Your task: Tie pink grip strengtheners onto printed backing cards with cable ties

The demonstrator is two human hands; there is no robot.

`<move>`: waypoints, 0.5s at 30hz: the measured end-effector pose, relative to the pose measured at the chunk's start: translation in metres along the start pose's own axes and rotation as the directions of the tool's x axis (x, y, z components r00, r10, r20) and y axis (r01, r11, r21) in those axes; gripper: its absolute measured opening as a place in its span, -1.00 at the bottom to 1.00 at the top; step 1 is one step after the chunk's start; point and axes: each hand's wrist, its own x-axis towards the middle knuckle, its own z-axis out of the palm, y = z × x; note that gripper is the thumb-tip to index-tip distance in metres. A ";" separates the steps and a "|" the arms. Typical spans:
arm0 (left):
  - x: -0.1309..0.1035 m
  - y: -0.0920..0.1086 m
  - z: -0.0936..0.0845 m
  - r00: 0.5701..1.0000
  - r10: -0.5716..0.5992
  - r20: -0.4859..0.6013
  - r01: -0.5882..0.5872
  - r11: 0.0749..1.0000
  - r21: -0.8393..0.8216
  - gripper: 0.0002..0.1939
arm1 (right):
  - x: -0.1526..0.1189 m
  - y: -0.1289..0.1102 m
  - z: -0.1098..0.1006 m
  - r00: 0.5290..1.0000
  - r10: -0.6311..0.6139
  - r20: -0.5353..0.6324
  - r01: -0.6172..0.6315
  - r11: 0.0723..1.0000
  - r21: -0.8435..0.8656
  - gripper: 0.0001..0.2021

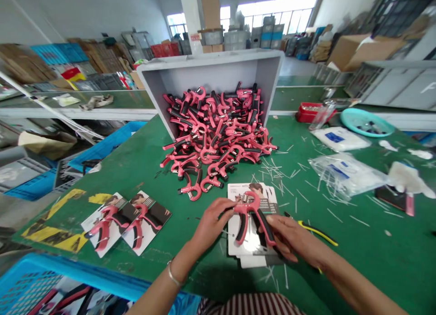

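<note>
A: What occupied the left side of the worktop (184, 219)?

B: A blue plastic crate (85, 270) stood at the lower left, along the near edge. Above it, yellow-and-black hazard tape (51, 237) marked the surface. Next came two printed backing cards (117, 245), side by side, each bearing one pink-and-black hand exerciser.

A: And the centre?

B: A grey plastic bin (211, 61) lay tipped, its opening toward the person. A heap of exercisers (218, 133) filled its lower part and spilled onto the surface.

A: What was the position of each hand?

B: The left hand (214, 215) was at the upper left of the work, fingertips at the coil end of a hand exerciser (250, 204). Whether that grip was closed could not be determined. The exerciser lay on a stack of printed cards (252, 261), handles toward the person. The right hand (288, 235) had its grip closed at the right handle and the card edge beneath.

A: What was located farther right?

B: Loose white plastic ties (274, 169) were scattered beyond the right hand. Yellow-handled pliers (318, 232) lay just beside that hand, partly hidden by it. Then followed a clear plastic bag (354, 175) and, farther back, a turquoise basin (350, 120).
</note>
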 end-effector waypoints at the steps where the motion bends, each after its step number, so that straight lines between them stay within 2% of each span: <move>1: -0.004 0.000 -0.001 1.000 0.012 0.020 -0.013 0.999 0.034 -0.75 | 0.000 -0.004 -0.008 0.995 -0.060 -0.086 0.040 0.976 -0.212 -0.58; 3: -0.010 0.004 -0.005 0.997 0.026 0.074 -0.035 0.991 0.126 -0.75 | -0.001 -0.011 -0.018 0.934 -0.280 -0.221 0.116 0.824 -0.554 -0.62; 4: -0.010 0.006 -0.008 0.996 0.026 0.089 -0.041 0.985 0.170 -0.75 | -0.002 -0.014 -0.019 0.898 -0.379 -0.223 0.151 0.743 -0.652 -0.68; 5: -0.008 0.008 -0.010 0.996 0.022 0.087 -0.040 0.978 0.205 -0.75 | -0.004 -0.016 -0.018 0.878 -0.442 -0.183 0.196 0.681 -0.706 -0.75; 7: 0.001 0.012 -0.011 0.999 0.017 0.046 -0.027 0.970 0.240 -0.73 | -0.007 -0.017 -0.006 0.876 -0.481 -0.031 0.311 0.613 -0.726 -0.85; 9: 0.015 0.015 -0.007 0.999 0.030 0.037 -0.038 0.967 0.253 -0.70 | -0.007 -0.013 0.011 0.860 -0.504 0.079 0.405 0.579 -0.707 -0.86; 10: 0.022 0.016 -0.003 0.997 0.042 0.064 -0.057 0.964 0.260 -0.69 | -0.006 -0.010 0.018 0.847 -0.525 0.084 0.424 0.571 -0.703 -0.88; 12: 0.034 0.018 0.006 0.990 0.061 0.128 -0.094 0.958 0.272 -0.71 | 0.000 -0.006 0.029 0.818 -0.576 0.021 0.430 0.585 -0.688 -0.89; 15: 0.040 0.020 0.018 0.988 0.056 0.145 -0.088 0.970 0.225 -0.83 | 0.015 -0.004 0.029 0.788 -0.597 -0.151 0.402 0.685 -0.608 -0.91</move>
